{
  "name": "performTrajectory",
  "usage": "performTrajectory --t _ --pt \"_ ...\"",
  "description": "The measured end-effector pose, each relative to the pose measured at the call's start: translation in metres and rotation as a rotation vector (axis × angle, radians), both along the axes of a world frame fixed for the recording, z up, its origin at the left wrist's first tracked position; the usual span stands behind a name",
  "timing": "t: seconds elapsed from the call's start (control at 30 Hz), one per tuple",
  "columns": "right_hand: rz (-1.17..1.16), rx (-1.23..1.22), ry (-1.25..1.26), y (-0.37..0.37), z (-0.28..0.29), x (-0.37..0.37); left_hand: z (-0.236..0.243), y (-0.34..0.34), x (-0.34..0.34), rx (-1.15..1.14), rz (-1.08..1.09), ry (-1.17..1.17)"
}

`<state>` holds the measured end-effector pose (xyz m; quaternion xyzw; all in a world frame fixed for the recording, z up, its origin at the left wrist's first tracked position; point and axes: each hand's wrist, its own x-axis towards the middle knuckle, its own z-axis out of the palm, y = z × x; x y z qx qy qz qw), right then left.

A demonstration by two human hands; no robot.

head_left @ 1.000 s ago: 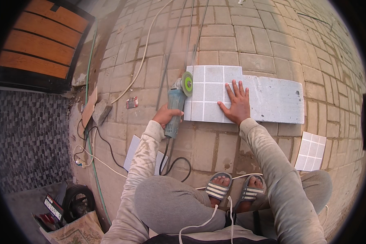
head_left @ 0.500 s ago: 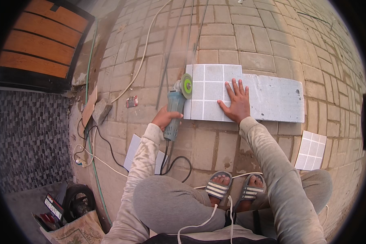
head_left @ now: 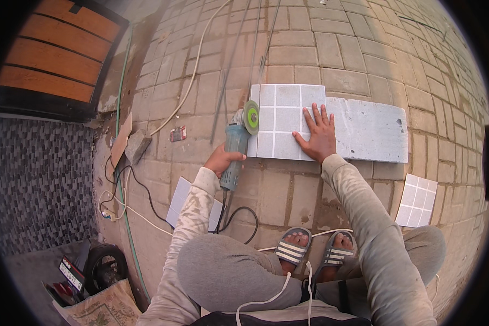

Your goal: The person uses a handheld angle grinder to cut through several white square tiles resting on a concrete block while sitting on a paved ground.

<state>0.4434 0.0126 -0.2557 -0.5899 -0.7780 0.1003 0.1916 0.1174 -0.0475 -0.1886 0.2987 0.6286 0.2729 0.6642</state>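
Note:
My left hand (head_left: 223,161) is wrapped round the body of a teal angle grinder (head_left: 236,142). The grinder's green-centred cutting disc (head_left: 251,117) stands upright at the left part of a pale grey tile (head_left: 288,122) patterned with white grid lines. A straight cut line runs along the tile near its left edge, and light dust hangs beyond the disc. My right hand (head_left: 319,137) lies flat on the tile's right side, fingers spread. Under the tile a grey block (head_left: 368,130) sticks out to the right.
A gridded tile piece (head_left: 417,200) lies at right, and another pale piece (head_left: 180,202) is partly behind my left forearm. Long metal rods (head_left: 231,70) lie beyond the tile. A black cord (head_left: 254,221), a white cable (head_left: 193,81) and a stone (head_left: 138,146) are on the paving.
The grinder and its disc have shifted very slightly toward me along the tile's cut line. My right hand stays flat on the tile.

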Motion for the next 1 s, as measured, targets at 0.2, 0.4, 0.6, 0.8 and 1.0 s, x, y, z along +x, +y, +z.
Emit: performTrajectory --t 0.2,0.4,0.6,0.8,1.0 --pt "0.000 -0.014 -0.013 0.000 0.000 -0.001 0.000 -0.004 0.000 0.010 0.010 0.000" --pt "-0.003 -0.026 -0.021 -0.001 0.000 0.000 0.002 -0.006 0.002 -0.011 -0.002 0.004" --pt "-0.005 -0.024 -0.015 -0.001 0.002 0.000 0.000 -0.010 -0.002 -0.007 -0.021 0.014" --pt "-0.003 -0.014 -0.003 0.000 0.001 -0.001 0.001 -0.016 -0.002 0.007 -0.029 0.018" --pt "-0.003 -0.016 -0.008 -0.001 0.001 0.000 0.006 -0.022 0.001 -0.010 -0.004 0.024"
